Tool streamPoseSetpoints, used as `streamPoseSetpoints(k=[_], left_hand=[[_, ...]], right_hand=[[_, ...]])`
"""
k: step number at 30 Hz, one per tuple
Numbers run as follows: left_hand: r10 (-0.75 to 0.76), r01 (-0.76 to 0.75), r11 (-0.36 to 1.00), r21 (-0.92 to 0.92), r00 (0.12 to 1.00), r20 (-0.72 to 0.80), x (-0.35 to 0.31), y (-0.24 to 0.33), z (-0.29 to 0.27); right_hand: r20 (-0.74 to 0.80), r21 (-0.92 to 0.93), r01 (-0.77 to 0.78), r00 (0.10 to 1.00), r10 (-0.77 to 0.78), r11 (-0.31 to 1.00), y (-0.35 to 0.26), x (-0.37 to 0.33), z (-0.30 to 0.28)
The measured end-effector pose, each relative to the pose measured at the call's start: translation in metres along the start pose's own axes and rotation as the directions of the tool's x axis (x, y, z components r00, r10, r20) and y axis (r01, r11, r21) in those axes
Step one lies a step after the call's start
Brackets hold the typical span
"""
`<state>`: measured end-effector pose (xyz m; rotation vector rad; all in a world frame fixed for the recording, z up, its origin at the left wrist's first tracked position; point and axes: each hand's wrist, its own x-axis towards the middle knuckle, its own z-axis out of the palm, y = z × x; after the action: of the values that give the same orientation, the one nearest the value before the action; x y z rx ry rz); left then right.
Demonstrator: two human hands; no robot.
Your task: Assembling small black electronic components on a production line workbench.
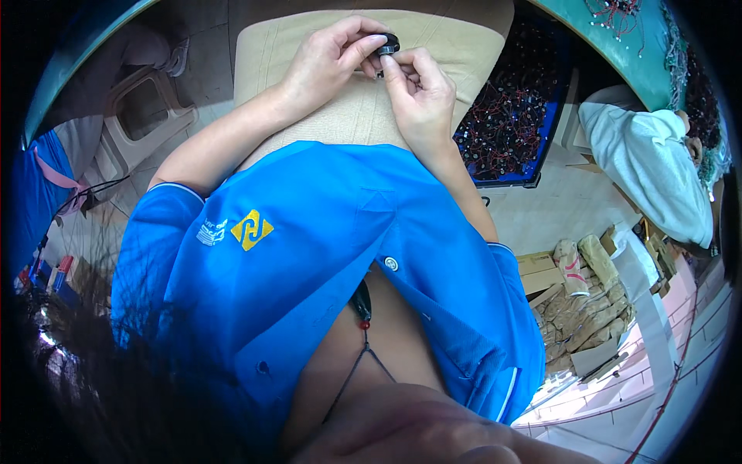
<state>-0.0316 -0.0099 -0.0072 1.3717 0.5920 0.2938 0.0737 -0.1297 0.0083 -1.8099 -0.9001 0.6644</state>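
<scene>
Above my lap, a small round black part (389, 44) sits between my two hands. My left hand (328, 66) pinches it from the left, with thumb and fingers closed on its rim. From the right, my right hand (421, 89) is closed against its lower edge, thumb pressed up to it. The fingers partly cover the part, so its exact kind does not show. Under both hands lies beige ribbed cloth (309, 127) across my lap.
A blue crate (533, 176) full of small parts with red and black wires stands to my right. Beyond it sits a person in a light sleeve (649, 166) at a green table (576, 15). A plastic stool (147, 116) is at left; stacked brown packages (595, 309) lie lower right.
</scene>
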Motion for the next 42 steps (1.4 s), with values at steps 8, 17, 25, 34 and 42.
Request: streamPoseSetpoints(k=[8,17,25,34,42], left_hand=[[0.03,-0.034,0.992,0.125,0.999,0.031,-0.0005,-0.0022,0.0038],[-0.099,0.098,0.995,0.017,0.995,0.026,-0.0028,-0.0056,-0.0011],[0.076,-0.068,0.961,0.269,0.997,-0.022,-0.0025,0.0007,0.0007],[0.073,-0.067,0.963,0.262,0.997,-0.01,-0.0034,0.0004,-0.0029],[0.123,-0.115,0.962,0.246,0.992,-0.019,-0.0002,-0.0031,0.0006]], right_hand=[[0.022,-0.06,-0.055,0.998,0.056,0.997,0.0065,0.0,-0.0017],[0.075,-0.13,-0.027,0.996,0.037,0.991,0.0073,0.0009,-0.0034],[0.079,-0.031,-0.135,0.987,0.137,0.99,-0.0017,0.0003,-0.0019],[0.104,-0.061,-0.092,0.99,0.098,0.994,0.0004,0.0005,-0.0014],[0.106,-0.082,-0.073,0.991,0.081,0.994,0.0027,-0.0004,-0.004]])
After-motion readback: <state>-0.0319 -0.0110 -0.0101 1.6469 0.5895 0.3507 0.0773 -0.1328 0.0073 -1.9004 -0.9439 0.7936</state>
